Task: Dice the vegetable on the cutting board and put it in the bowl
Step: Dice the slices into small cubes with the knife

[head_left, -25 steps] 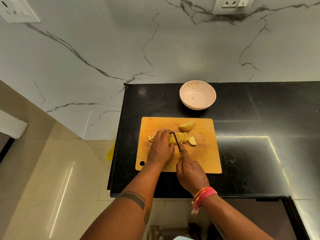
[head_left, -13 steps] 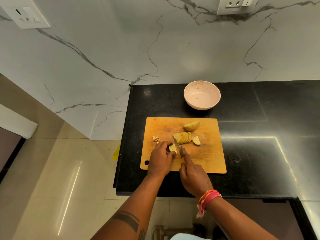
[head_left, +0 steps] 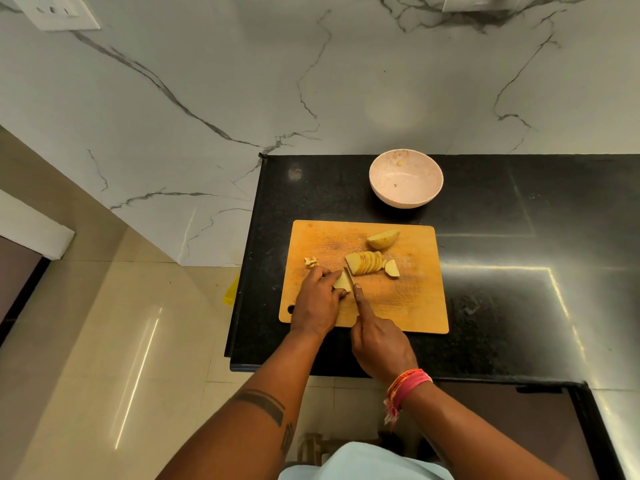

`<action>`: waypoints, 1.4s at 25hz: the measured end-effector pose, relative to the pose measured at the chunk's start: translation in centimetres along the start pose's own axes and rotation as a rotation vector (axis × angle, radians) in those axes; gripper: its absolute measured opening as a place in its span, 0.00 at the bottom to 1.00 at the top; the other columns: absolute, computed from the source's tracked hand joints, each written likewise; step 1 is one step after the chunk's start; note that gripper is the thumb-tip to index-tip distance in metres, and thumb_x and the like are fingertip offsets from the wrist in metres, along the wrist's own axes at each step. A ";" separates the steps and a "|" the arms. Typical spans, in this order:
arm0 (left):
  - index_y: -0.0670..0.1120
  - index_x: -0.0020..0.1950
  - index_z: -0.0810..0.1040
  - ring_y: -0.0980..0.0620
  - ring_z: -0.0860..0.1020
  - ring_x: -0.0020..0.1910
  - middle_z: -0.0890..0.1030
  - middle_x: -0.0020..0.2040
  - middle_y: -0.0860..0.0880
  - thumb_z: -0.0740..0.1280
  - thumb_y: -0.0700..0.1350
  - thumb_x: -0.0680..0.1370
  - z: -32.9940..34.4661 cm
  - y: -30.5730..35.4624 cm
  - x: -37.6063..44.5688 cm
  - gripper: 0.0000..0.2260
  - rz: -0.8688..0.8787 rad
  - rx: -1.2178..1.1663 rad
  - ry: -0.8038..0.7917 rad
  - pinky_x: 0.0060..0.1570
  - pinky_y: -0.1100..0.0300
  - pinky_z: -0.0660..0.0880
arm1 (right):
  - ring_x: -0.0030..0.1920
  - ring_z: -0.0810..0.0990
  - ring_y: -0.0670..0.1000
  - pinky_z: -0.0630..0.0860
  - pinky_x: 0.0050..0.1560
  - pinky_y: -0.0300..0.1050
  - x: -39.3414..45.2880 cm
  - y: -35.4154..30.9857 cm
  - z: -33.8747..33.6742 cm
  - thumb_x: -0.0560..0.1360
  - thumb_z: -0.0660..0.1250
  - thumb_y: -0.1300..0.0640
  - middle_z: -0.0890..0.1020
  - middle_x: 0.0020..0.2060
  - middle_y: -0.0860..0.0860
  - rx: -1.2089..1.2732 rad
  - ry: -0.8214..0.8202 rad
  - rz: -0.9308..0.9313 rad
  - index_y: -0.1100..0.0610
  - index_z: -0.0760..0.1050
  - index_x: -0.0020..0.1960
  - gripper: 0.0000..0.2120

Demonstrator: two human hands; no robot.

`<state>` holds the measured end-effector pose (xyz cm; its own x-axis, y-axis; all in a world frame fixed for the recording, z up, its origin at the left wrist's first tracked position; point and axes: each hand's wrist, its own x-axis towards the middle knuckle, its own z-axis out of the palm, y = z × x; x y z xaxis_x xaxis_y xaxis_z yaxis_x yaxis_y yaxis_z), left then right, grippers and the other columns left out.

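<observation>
A white marble-veined wall [head_left: 214, 98] rises behind a polished black stone countertop [head_left: 519, 271], with glossy beige floor tiles [head_left: 104, 341] to its left. On the countertop lies a rectangular orange-brown wooden cutting board [head_left: 412, 306], and beyond its far edge, well apart from it, stands a round pale pink bowl [head_left: 406, 178] holding only a few tiny scraps. The vegetable, a pale yellow potato, is in pieces on the board: an uncut wedge [head_left: 382, 239] near the far edge, a fanned row of thin slices [head_left: 367, 262] at the middle with one loose slice [head_left: 392, 268] just beside it, and small diced bits [head_left: 311, 261] to the left. The left hand [head_left: 317, 299] curls its fingers around a small potato slice stack [head_left: 342, 283], pressing it to the board. The right hand [head_left: 379, 344] grips a dark-bladed knife [head_left: 349, 280], forefinger stretched along its spine, the blade touching that held piece. A pink and orange thread wristband [head_left: 405, 388] circles the right wrist.
</observation>
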<state>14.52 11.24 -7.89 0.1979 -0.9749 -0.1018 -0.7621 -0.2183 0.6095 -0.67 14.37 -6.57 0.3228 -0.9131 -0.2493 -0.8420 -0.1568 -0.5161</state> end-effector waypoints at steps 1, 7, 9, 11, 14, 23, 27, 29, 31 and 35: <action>0.45 0.73 0.74 0.52 0.74 0.62 0.72 0.64 0.50 0.69 0.46 0.80 0.0 0.0 0.0 0.21 0.002 0.006 -0.001 0.66 0.60 0.71 | 0.29 0.75 0.52 0.71 0.30 0.50 0.0 -0.2 0.0 0.82 0.54 0.53 0.78 0.32 0.51 -0.010 -0.004 -0.007 0.45 0.43 0.83 0.33; 0.45 0.72 0.75 0.52 0.74 0.63 0.73 0.65 0.50 0.68 0.44 0.81 0.1 0.4 -0.1 0.19 -0.048 0.003 0.018 0.65 0.64 0.69 | 0.31 0.76 0.53 0.74 0.32 0.51 0.3 -0.9 -0.2 0.82 0.53 0.53 0.78 0.34 0.52 -0.073 -0.077 0.018 0.45 0.40 0.82 0.33; 0.44 0.72 0.76 0.52 0.74 0.62 0.73 0.65 0.50 0.67 0.44 0.82 0.1 0.5 0.0 0.18 -0.063 -0.003 0.016 0.63 0.67 0.67 | 0.32 0.76 0.54 0.73 0.33 0.51 0.5 -1.3 -0.1 0.82 0.53 0.54 0.78 0.35 0.53 -0.120 -0.092 0.013 0.46 0.39 0.82 0.34; 0.45 0.71 0.77 0.52 0.74 0.62 0.73 0.64 0.50 0.67 0.43 0.82 0.1 0.5 0.0 0.17 -0.058 0.009 0.025 0.63 0.67 0.67 | 0.32 0.76 0.54 0.72 0.31 0.49 0.5 -1.6 0.1 0.82 0.53 0.55 0.78 0.35 0.53 -0.166 -0.100 0.014 0.47 0.37 0.82 0.35; 0.46 0.71 0.76 0.53 0.74 0.62 0.73 0.65 0.50 0.67 0.44 0.82 0.0 0.6 0.0 0.18 -0.057 0.026 0.030 0.61 0.70 0.64 | 0.31 0.75 0.53 0.69 0.29 0.47 -0.5 -1.2 0.0 0.82 0.54 0.55 0.75 0.34 0.52 -0.230 -0.130 -0.006 0.49 0.34 0.82 0.37; 0.47 0.72 0.76 0.53 0.74 0.62 0.72 0.64 0.51 0.70 0.46 0.80 0.7 0.4 -0.2 0.19 -0.106 -0.008 0.040 0.63 0.65 0.68 | 0.29 0.74 0.48 0.70 0.29 0.46 -4.0 0.4 -0.4 0.82 0.52 0.52 0.77 0.33 0.49 -0.143 -0.141 0.019 0.47 0.34 0.82 0.35; 0.46 0.70 0.78 0.56 0.74 0.58 0.74 0.62 0.52 0.69 0.43 0.80 0.4 0.5 -0.3 0.17 -0.148 -0.082 0.076 0.61 0.68 0.67 | 0.29 0.75 0.49 0.71 0.29 0.47 -3.9 0.0 -0.7 0.83 0.52 0.52 0.77 0.32 0.48 -0.110 -0.112 0.014 0.45 0.36 0.82 0.34; 0.46 0.70 0.78 0.55 0.75 0.59 0.74 0.63 0.51 0.69 0.42 0.81 0.3 0.6 -0.5 0.17 -0.149 -0.089 0.085 0.61 0.69 0.67 | 0.29 0.75 0.50 0.68 0.28 0.47 -3.4 -0.5 -0.6 0.83 0.53 0.52 0.77 0.32 0.49 -0.112 -0.102 0.013 0.45 0.36 0.82 0.35; 0.46 0.70 0.78 0.53 0.76 0.62 0.75 0.64 0.50 0.68 0.41 0.81 0.3 0.7 -0.6 0.16 -0.147 -0.093 0.095 0.62 0.66 0.69 | 0.29 0.75 0.51 0.69 0.29 0.48 -2.4 -1.1 -0.5 0.83 0.53 0.53 0.78 0.33 0.50 -0.104 -0.104 0.012 0.45 0.36 0.82 0.34; 0.46 0.69 0.79 0.50 0.77 0.61 0.76 0.64 0.49 0.67 0.41 0.81 0.5 0.5 -0.5 0.16 -0.170 -0.104 0.113 0.63 0.60 0.74 | 0.32 0.77 0.55 0.73 0.33 0.51 -0.1 -1.6 -0.2 0.82 0.53 0.53 0.78 0.35 0.53 -0.113 -0.114 0.013 0.46 0.40 0.82 0.33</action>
<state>13.69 11.59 -7.91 0.3902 -0.9123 -0.1245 -0.6456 -0.3674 0.6694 0.55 14.68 -5.56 0.3535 -0.8676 -0.3498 -0.8874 -0.1927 -0.4188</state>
